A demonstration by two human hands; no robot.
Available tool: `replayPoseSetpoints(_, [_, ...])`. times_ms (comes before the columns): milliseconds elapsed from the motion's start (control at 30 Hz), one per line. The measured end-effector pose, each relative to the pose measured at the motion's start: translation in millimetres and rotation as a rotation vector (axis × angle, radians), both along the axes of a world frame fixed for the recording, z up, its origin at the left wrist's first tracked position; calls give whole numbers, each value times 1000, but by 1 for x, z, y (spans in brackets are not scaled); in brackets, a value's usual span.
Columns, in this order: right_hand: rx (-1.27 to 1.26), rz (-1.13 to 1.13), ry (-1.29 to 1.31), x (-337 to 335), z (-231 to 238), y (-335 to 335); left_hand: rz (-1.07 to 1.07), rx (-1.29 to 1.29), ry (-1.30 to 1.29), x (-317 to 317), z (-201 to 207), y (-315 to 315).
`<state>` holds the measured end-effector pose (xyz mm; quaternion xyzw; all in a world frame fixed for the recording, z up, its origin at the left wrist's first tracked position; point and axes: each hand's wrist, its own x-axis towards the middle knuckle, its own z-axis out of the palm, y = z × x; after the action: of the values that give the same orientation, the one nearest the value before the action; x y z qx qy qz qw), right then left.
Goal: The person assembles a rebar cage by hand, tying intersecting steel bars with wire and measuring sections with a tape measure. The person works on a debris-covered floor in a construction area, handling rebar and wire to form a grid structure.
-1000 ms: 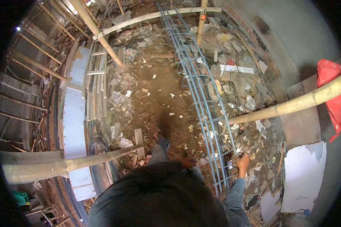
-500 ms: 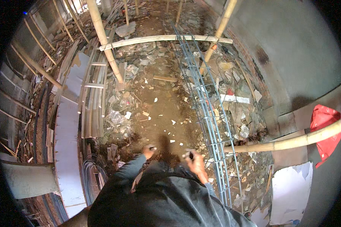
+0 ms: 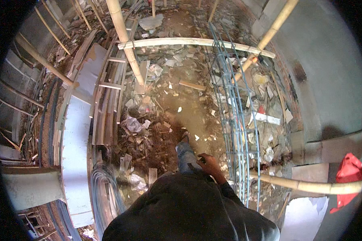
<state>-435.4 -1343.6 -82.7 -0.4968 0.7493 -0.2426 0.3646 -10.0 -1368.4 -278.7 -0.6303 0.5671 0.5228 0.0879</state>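
My right hand (image 3: 210, 165) hangs low in front of me, beside my leg in blue jeans (image 3: 186, 157). Its fingers are curled in shadow; what they hold, if anything, I cannot make out. The hand is left of a long cage of tied steel rebar (image 3: 239, 138) and apart from it. Out of sight is my left hand, with my dark jacket (image 3: 177, 209) filling the lower middle. My foot (image 3: 185, 137) is forward on the dirt floor (image 3: 189, 114), among scattered white fragments.
A wooden plank (image 3: 169, 41) crosses ahead, between bamboo poles (image 3: 126, 44). Another bamboo pole (image 3: 309, 185) juts in from the right near a red bag (image 3: 348, 170). Stacked boards (image 3: 108, 94), a white panel (image 3: 75, 140) and coiled wire (image 3: 104, 180) line the left.
My left hand has dropped out of view. The right hand is lower and more shadowed, and my leg has swung forward. Poles and rebar appear shifted to the right.
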Motion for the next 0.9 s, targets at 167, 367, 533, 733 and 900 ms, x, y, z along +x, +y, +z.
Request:
replayPoseSetpoints(167, [25,194,-57,-44,-21,-128,17,-73,67,-79,-20,-102])
replayPoseSetpoints(367, [-55,284,163,-114,-4,-267,-35,-176,116,-158,-15,-272])
replayPoseSetpoints(533, [-150,281,173,-158,20,-335,-66,-208,144,-201,-9,-377])
replayPoseSetpoints(733, [-19,26,115,-172,-7,-361,-194,-274,194,-252,-36,-481])
replayPoseSetpoints(900, [75,-169,-50,-171,-29,-382,-419,-666,303,-290,-49,-609])
